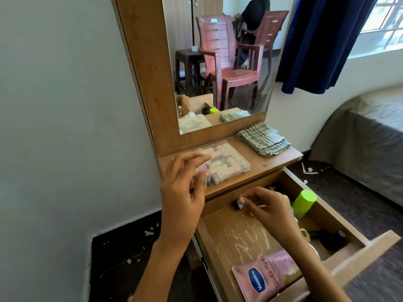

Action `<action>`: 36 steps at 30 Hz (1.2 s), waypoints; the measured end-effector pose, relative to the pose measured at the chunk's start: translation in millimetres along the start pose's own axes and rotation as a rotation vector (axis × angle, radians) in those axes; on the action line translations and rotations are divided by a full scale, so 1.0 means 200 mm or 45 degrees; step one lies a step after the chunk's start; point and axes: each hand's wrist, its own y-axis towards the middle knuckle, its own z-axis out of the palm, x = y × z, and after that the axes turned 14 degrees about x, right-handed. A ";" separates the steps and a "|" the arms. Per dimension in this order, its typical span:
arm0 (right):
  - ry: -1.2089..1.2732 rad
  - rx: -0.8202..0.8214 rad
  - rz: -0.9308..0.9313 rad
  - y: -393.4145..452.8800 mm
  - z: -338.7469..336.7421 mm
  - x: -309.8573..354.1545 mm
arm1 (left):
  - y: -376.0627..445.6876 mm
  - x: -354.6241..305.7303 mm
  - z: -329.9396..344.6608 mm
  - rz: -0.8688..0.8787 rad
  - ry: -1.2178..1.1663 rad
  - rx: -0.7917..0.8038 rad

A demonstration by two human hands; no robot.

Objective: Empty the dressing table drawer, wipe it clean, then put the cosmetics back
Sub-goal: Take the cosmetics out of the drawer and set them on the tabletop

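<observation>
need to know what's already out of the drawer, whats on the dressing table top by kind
clear plastic box: 1
folded striped cloth: 1
small tubes standing by the left hand: at least 2, partly hidden
total: at least 4
</observation>
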 end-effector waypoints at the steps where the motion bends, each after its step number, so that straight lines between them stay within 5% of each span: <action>1: -0.036 0.004 0.029 -0.01 -0.02 -0.01 | -0.03 -0.03 0.05 0.024 -0.029 0.054; 4: -0.204 0.006 0.172 -0.06 -0.06 -0.07 | -0.13 -0.09 0.20 0.005 -0.180 0.327; 9: -0.347 0.036 0.360 -0.13 -0.07 -0.16 | -0.26 -0.06 0.43 -0.376 -0.034 1.212; 15: -0.375 0.036 0.476 -0.18 -0.06 -0.21 | -0.34 -0.07 0.59 -0.512 0.122 1.578; 25: -0.368 0.065 0.518 -0.17 -0.06 -0.21 | -0.29 -0.09 0.63 -0.482 0.198 1.590; 32: -0.141 0.041 0.034 -0.15 -0.08 -0.08 | -0.10 -0.09 0.36 -0.451 0.218 1.184; 36: 0.026 0.196 -0.081 -0.16 -0.09 0.02 | 0.02 -0.12 0.16 -0.359 0.109 0.900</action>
